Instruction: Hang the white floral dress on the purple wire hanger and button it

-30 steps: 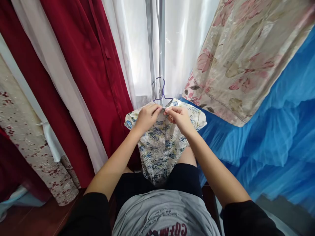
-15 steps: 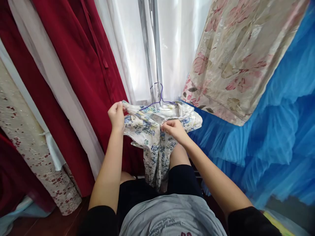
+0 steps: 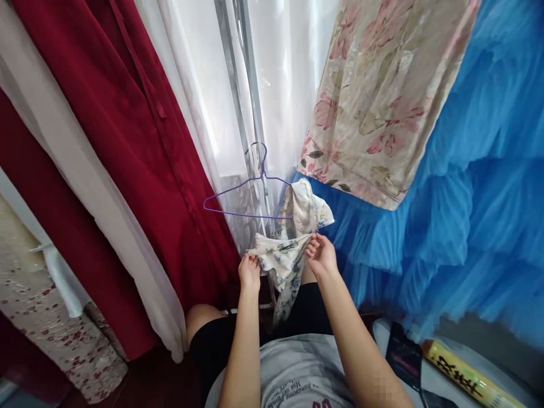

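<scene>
A white garment with blue and yellow flowers hangs by one shoulder from the right arm of a purple wire hanger. The hanger's left arm is bare. My left hand pinches the garment's left edge, below the hanger's bottom bar. On the other side, my right hand pinches the fabric just under the shoulder that stays on the hanger. The cloth is stretched between both hands, and its lower part drops over my knee.
Grey metal poles stand behind the hanger, before a white curtain. Red cloth hangs at the left. A pink-flowered fabric and blue ruffled tulle hang at the right. A yellow package lies at the lower right.
The garment's left shoulder has come off the hanger, baring its left arm. My left hand has moved right and down with the cloth; my right hand has shifted slightly right and down.
</scene>
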### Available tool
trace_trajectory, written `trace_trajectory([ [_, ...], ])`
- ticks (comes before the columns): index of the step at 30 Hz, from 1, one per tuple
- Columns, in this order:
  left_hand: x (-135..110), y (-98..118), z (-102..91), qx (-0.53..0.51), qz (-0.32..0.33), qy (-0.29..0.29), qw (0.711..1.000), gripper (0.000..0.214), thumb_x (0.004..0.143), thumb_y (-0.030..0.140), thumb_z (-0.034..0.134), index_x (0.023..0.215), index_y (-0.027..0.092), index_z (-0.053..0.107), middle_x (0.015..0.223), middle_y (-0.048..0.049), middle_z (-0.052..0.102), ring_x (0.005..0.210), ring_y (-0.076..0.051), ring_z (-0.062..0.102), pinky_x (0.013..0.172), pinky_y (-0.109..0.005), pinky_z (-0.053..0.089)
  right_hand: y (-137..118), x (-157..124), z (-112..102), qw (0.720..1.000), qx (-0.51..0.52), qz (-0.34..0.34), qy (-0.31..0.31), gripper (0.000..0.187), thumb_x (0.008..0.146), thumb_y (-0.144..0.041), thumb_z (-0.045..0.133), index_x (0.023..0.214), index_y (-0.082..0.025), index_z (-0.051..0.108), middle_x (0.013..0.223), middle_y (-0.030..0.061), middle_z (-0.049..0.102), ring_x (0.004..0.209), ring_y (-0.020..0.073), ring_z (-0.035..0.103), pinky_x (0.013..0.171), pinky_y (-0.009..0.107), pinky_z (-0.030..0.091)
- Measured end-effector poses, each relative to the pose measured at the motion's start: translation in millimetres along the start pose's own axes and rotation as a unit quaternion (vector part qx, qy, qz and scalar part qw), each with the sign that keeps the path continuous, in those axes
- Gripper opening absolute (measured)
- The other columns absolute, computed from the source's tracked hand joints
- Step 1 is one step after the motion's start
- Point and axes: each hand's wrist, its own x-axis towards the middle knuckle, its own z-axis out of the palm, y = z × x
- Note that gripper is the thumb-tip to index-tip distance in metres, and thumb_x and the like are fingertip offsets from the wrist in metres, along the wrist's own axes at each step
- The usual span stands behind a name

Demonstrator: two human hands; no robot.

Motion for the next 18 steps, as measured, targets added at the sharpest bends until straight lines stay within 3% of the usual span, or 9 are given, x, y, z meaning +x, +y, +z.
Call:
trace_trajectory([
  [4,-29.3,5.7,44.2,0.019,0.054,-0.094,0.994,0.024,0.081,0.036,0.079,0.087,0.018,0.063,0.086,-0.0019,0.066,0.081,-0.014,0.065,0.082,-0.028,0.053,-3.8,1.6,-9.9,0.991,0.017,-0.070,0.112,0.023,0.081,-0.046,0.059,0.077,-0.024,0.052,0.059,-0.0050,0.050,0.050,0.0119,0.046,0.048,0.024,0.038],
  [6,-49.7,16.1,69.5,0.097,0.133,-0.182,0.969,0.027,0.088,0.045,0.071,0.091,0.020,0.065,0.091,-0.0032,0.067,0.087,-0.017,0.065,0.085,-0.030,0.052,-2.8,-9.0,-0.9,0.988,-0.035,-0.112,0.097,0.022,0.082,-0.045,0.062,0.083,-0.022,0.062,0.074,0.0005,0.064,0.068,0.0156,0.059,0.061,0.026,0.046],
  [9,-81.2,26.6,93.8,0.247,0.233,-0.267,0.902,0.029,0.098,0.048,0.058,0.094,0.020,0.068,0.092,-0.0045,0.068,0.090,-0.019,0.065,0.086,-0.030,0.050,-4.1,-30.8,13.2,0.978,-0.160,-0.121,-0.063,0.038,0.091,-0.055,0.058,0.084,-0.020,0.070,0.086,0.0060,0.070,0.090,0.0232,0.064,0.079,0.032,0.049],
  [11,-94.1,29.2,99.4,0.312,0.263,-0.291,0.865,0.029,0.100,0.044,0.056,0.097,0.020,0.071,0.095,-0.0059,0.070,0.094,-0.022,0.065,0.089,-0.032,0.050,-7.9,-43.5,16.1,0.966,-0.181,-0.066,-0.173,0.054,0.094,-0.068,0.048,0.087,-0.021,0.072,0.084,0.0067,0.070,0.095,0.0259,0.064,0.082,0.034,0.050],
  [13,-97.7,28.9,99.5,0.343,0.262,-0.307,0.848,0.029,0.100,0.044,0.056,0.097,0.021,0.072,0.102,-0.0078,0.071,0.102,-0.024,0.066,0.095,-0.035,0.049,-14.1,-52.4,13.3,0.960,-0.156,0.002,-0.233,0.064,0.092,-0.078,0.041,0.093,-0.022,0.072,0.083,0.0065,0.068,0.096,0.0264,0.064,0.081,0.035,0.051],
  [15,-95.2,25.4,95.7,0.336,0.221,-0.335,0.852,0.029,0.095,0.047,0.063,0.110,0.023,0.072,0.119,-0.0097,0.070,0.117,-0.028,0.062,0.103,-0.038,0.046,-22.3,-58.3,7.3,0.948,-0.141,0.047,-0.281,0.061,0.088,-0.079,0.049,0.097,-0.023,0.071,0.083,0.0057,0.066,0.095,0.0259,0.063,0.080,0.036,0.051],
  [18,-91.2,12.9,80.2,0.273,0.067,-0.419,0.863,0.069,0.088,0.061,0.066,0.146,0.027,0.052,0.134,-0.0140,0.064,0.126,-0.032,0.059,0.104,-0.043,0.047,-37.2,-63.7,-3.9,0.905,-0.174,0.080,-0.380,0.046,0.078,-0.063,0.077,0.094,-0.021,0.068,0.081,0.0033,0.062,0.085,0.0230,0.059,0.077,0.034,0.050],
])
